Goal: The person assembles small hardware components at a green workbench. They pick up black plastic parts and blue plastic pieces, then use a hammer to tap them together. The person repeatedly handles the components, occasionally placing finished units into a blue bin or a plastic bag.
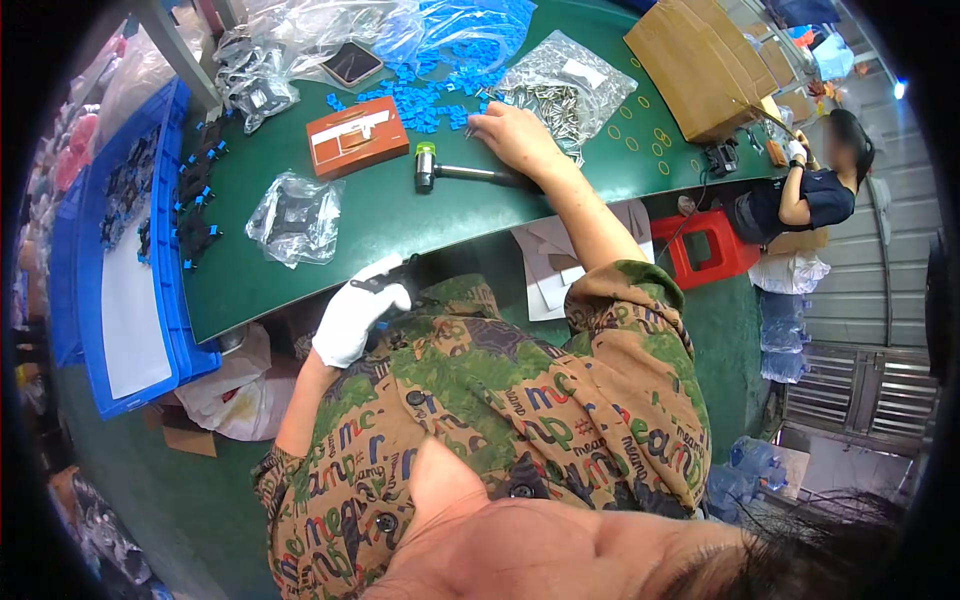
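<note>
One gloved left hand grips a black part, the right hand a pin.

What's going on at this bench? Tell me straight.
A person is working at a green table. The gloved left hand has a black part in its grip, by the table's near edge. The bare right hand reaches over the table, fingertips beside scattered blue pieces and metal pins; whether they pinch anything is too small to tell. A hammer lies unheld, partly hidden by the right forearm. A co-worker is farther right.
</note>
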The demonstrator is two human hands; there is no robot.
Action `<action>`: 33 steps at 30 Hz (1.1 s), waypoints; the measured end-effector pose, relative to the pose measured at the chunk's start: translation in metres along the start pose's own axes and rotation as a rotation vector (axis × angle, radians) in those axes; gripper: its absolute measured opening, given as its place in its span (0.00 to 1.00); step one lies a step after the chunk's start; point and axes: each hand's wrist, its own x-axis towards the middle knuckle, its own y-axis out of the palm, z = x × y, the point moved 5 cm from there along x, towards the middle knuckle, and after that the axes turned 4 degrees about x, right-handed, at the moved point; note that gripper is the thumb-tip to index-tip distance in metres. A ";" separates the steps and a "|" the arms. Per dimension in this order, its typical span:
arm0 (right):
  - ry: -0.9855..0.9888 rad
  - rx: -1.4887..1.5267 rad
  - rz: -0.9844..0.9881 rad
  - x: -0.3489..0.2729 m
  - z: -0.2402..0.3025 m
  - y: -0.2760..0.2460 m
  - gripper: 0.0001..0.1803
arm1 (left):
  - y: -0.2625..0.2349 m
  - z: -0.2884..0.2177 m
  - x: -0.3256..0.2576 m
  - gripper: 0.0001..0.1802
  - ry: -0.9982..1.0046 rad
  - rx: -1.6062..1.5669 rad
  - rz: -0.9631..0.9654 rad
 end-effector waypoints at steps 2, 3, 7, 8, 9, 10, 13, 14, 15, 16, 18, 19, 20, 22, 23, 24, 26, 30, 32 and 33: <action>-0.013 -0.059 0.023 -0.002 -0.002 0.001 0.10 | 0.000 0.004 -0.003 0.31 0.036 -0.021 -0.024; -0.025 -0.067 0.025 -0.003 -0.001 0.001 0.10 | -0.003 0.004 -0.003 0.31 0.032 -0.040 -0.052; -0.008 -0.082 0.069 -0.013 -0.002 0.002 0.10 | -0.007 0.005 -0.002 0.32 0.013 -0.102 -0.135; 0.010 -0.080 0.089 -0.014 -0.003 0.003 0.11 | -0.006 0.004 -0.001 0.32 0.012 -0.093 -0.150; 0.008 -0.085 0.099 -0.015 -0.003 0.003 0.11 | -0.005 0.002 0.000 0.32 0.011 -0.083 -0.166; 0.004 -0.089 0.106 -0.013 -0.003 0.003 0.11 | -0.004 0.000 0.000 0.32 0.011 -0.068 -0.167; -0.001 -0.065 0.092 -0.012 -0.001 -0.001 0.11 | -0.001 -0.006 -0.001 0.31 0.018 -0.029 -0.181; -0.003 -0.050 0.082 -0.011 0.001 -0.003 0.11 | 0.000 -0.007 -0.001 0.31 0.024 -0.020 -0.193; -0.012 -0.046 0.062 -0.011 0.004 -0.004 0.11 | -0.001 -0.008 -0.001 0.31 0.030 -0.012 -0.206; -0.018 -0.046 0.043 -0.011 0.010 -0.008 0.10 | -0.001 -0.008 -0.001 0.31 0.030 0.002 -0.202; -0.010 -0.061 0.062 -0.010 0.014 -0.006 0.10 | -0.001 -0.007 0.000 0.31 0.030 0.031 -0.195; 0.004 -0.077 0.101 -0.008 0.015 -0.002 0.10 | -0.001 -0.007 0.001 0.30 0.034 0.036 -0.202; 0.014 -0.088 0.138 -0.007 0.015 0.002 0.10 | 0.000 -0.007 0.001 0.28 0.039 0.042 -0.215; -0.008 -0.069 0.140 -0.005 0.015 0.005 0.09 | -0.001 -0.005 0.001 0.24 0.053 0.102 -0.220; -0.019 -0.059 0.141 -0.004 0.015 0.006 0.09 | -0.005 -0.001 0.001 0.21 0.062 0.156 -0.212; -0.023 -0.048 0.135 -0.005 0.016 0.006 0.09 | -0.007 0.000 0.002 0.19 0.070 0.210 -0.205; -0.041 -0.016 0.133 -0.005 0.022 0.006 0.10 | -0.006 0.002 0.001 0.16 0.029 0.166 -0.223; 0.001 0.097 0.084 -0.007 0.028 0.005 0.10 | 0.000 -0.010 -0.001 0.15 0.065 0.210 -0.217; 0.018 0.090 0.071 -0.006 0.024 0.004 0.10 | 0.000 -0.011 0.003 0.15 0.068 0.212 -0.205; 0.020 0.088 0.079 -0.007 0.024 0.005 0.10 | -0.002 -0.006 0.003 0.15 0.060 0.179 -0.208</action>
